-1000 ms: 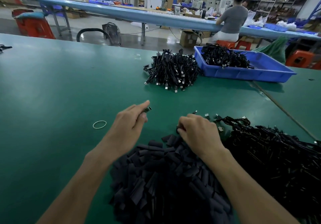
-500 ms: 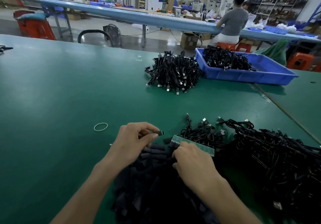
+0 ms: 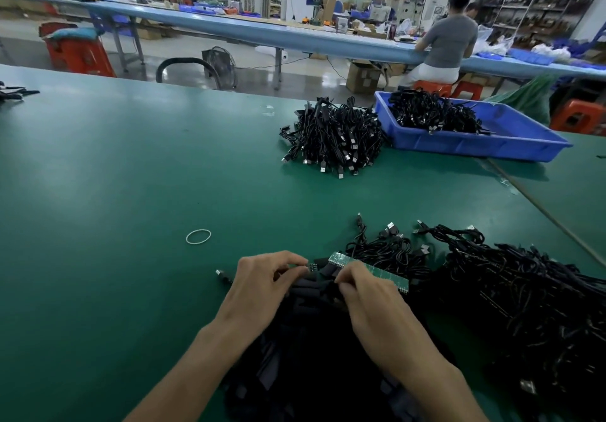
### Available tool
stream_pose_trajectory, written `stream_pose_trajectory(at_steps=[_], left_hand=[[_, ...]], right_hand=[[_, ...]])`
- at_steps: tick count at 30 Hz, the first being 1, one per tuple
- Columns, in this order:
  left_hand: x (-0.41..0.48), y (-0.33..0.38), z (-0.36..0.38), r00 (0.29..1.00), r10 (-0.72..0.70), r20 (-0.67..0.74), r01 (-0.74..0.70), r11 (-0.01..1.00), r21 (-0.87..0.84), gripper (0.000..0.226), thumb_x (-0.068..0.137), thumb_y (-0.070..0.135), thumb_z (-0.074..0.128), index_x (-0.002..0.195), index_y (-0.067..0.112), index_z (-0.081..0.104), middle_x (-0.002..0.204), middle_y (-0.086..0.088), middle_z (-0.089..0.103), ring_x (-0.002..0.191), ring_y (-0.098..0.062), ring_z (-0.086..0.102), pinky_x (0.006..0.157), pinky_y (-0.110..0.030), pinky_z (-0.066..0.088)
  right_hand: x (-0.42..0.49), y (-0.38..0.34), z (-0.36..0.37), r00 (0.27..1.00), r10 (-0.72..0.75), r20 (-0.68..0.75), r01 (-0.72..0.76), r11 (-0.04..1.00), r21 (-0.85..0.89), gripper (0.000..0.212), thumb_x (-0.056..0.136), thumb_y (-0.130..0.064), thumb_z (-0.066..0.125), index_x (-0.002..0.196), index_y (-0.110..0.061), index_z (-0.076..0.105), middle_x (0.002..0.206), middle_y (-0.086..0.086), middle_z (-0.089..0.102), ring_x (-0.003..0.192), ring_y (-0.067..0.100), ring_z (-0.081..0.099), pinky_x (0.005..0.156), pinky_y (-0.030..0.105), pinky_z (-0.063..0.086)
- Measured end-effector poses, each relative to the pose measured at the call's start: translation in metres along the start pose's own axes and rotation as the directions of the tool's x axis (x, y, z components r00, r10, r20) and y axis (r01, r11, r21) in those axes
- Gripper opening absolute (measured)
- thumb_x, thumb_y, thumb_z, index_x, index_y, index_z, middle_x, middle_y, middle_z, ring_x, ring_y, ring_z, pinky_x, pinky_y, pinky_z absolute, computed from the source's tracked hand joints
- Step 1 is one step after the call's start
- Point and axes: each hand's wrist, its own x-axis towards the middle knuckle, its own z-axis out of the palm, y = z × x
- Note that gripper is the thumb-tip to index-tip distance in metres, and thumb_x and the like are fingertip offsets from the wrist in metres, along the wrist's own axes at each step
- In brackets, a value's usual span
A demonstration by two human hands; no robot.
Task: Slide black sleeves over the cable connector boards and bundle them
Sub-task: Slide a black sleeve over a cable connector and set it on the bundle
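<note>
- A small connector piece (image 3: 312,267) is pinched between the thumb and fingertips of the left hand (image 3: 262,285); the grip is narrow, and only the dark, pinned end is exposed to the right of the fingers.
- The right hand (image 3: 370,295) is placed just beside the left hand, with its fingers curled down onto the far edge of the sleeve pile (image 3: 311,372). It cannot be told whether a sleeve is held.
- Both wrists are positioned over the sleeve pile, a dark heap of short black tubes at the near edge of the green table (image 3: 114,192).
- A green strip of connector boards (image 3: 390,277) is located just beyond the right hand, partly covered by its knuckles.
- Black cables attached to the strip are spread far and right of it, merging into a large cable heap (image 3: 524,307) at the near right.
- A loose plug (image 3: 223,276) lies on the table just left of the left hand.
- A rubber band (image 3: 198,236) lies flat farther left and beyond.
- A second cable pile (image 3: 334,136) is located at the far centre, touching a blue tray (image 3: 511,149) that holds more cables.
</note>
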Motion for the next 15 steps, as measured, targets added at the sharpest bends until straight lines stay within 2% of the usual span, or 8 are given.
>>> stream_pose_trajectory(at_steps=[1, 3, 5, 6, 8, 10, 12, 15], left_hand=[[0.001, 0.001, 0.000, 1.000, 0.001, 0.003, -0.001, 1.000, -0.007, 0.007, 0.087, 0.022, 0.078, 0.091, 0.027, 0.081, 0.072, 0.018, 0.073, 0.066, 0.000, 0.066, 0.065, -0.009, 0.045], [-0.001, 0.002, 0.000, 1.000, 0.009, 0.016, -0.008, 0.999, -0.047, 0.007, 0.088, 0.024, 0.077, 0.089, 0.031, 0.080, 0.069, 0.020, 0.072, 0.058, 0.001, 0.064, 0.061, -0.008, 0.044], [-0.005, 0.003, 0.002, 0.999, 0.025, 0.032, -0.023, 0.997, -0.077, 0.007, 0.088, 0.030, 0.077, 0.086, 0.036, 0.078, 0.069, 0.023, 0.071, 0.057, 0.005, 0.063, 0.060, -0.009, 0.045], [-0.007, 0.004, 0.003, 0.999, 0.029, 0.038, -0.026, 0.997, -0.076, 0.003, 0.087, 0.037, 0.075, 0.088, 0.040, 0.077, 0.072, 0.027, 0.071, 0.063, 0.008, 0.065, 0.063, -0.011, 0.048], [-0.012, 0.004, 0.004, 0.999, 0.012, 0.042, -0.010, 0.999, -0.046, 0.014, 0.083, 0.052, 0.068, 0.097, 0.051, 0.070, 0.081, 0.031, 0.072, 0.078, 0.010, 0.068, 0.075, -0.021, 0.054], [-0.017, 0.001, 0.005, 0.999, -0.013, 0.032, 0.015, 0.999, -0.044, 0.017, 0.082, 0.054, 0.069, 0.099, 0.050, 0.071, 0.086, 0.031, 0.073, 0.084, 0.009, 0.069, 0.081, -0.028, 0.057], [-0.020, -0.002, 0.006, 1.000, -0.021, 0.017, 0.022, 0.997, -0.076, 0.013, 0.086, 0.042, 0.076, 0.098, 0.039, 0.078, 0.085, 0.030, 0.073, 0.082, 0.009, 0.070, 0.080, -0.025, 0.057], [-0.022, -0.005, 0.007, 1.000, -0.015, 0.013, 0.016, 0.992, -0.124, 0.013, 0.087, 0.028, 0.078, 0.098, 0.035, 0.079, 0.078, 0.026, 0.074, 0.075, 0.007, 0.070, 0.073, -0.011, 0.052]], right_hand=[[-0.002, 0.002, 0.000, 0.999, 0.023, -0.046, -0.019, 0.995, 0.098, 0.019, 0.105, -0.025, 0.042, 0.090, -0.035, 0.048, 0.082, -0.009, 0.062, 0.074, 0.008, 0.059, 0.065, 0.030, 0.048], [-0.005, 0.003, 0.001, 0.991, 0.044, -0.126, -0.015, 0.975, 0.222, 0.022, 0.103, -0.019, 0.048, 0.095, -0.038, 0.057, 0.080, -0.013, 0.064, 0.075, 0.001, 0.062, 0.064, 0.017, 0.047], [-0.006, 0.004, 0.003, 0.986, 0.053, -0.157, -0.009, 0.963, 0.268, 0.023, 0.100, -0.014, 0.054, 0.107, -0.033, 0.064, 0.093, -0.021, 0.066, 0.092, -0.010, 0.059, 0.076, 0.006, 0.043], [-0.006, 0.005, 0.005, 0.985, 0.058, -0.161, -0.012, 0.963, 0.271, 0.023, 0.098, -0.013, 0.058, 0.112, -0.030, 0.067, 0.102, -0.023, 0.065, 0.100, -0.013, 0.057, 0.083, 0.005, 0.042], [-0.007, 0.007, 0.007, 0.982, 0.080, -0.170, -0.028, 0.957, 0.289, 0.026, 0.093, -0.016, 0.067, 0.116, -0.028, 0.070, 0.110, -0.020, 0.067, 0.105, -0.010, 0.058, 0.093, 0.012, 0.045], [-0.009, 0.008, 0.011, 0.973, 0.131, -0.191, -0.053, 0.930, 0.365, 0.029, 0.089, -0.017, 0.073, 0.116, -0.027, 0.072, 0.109, -0.019, 0.069, 0.103, -0.007, 0.062, 0.095, 0.021, 0.050], [-0.010, 0.008, 0.015, 0.964, 0.171, -0.202, -0.070, 0.900, 0.429, 0.030, 0.087, -0.016, 0.075, 0.116, -0.026, 0.073, 0.106, -0.020, 0.072, 0.100, -0.006, 0.065, 0.093, 0.024, 0.054], [-0.010, 0.009, 0.021, 0.967, 0.176, -0.184, -0.066, 0.872, 0.485, 0.030, 0.087, -0.017, 0.075, 0.114, -0.029, 0.072, 0.093, -0.021, 0.075, 0.087, -0.004, 0.070, 0.083, 0.017, 0.055]])
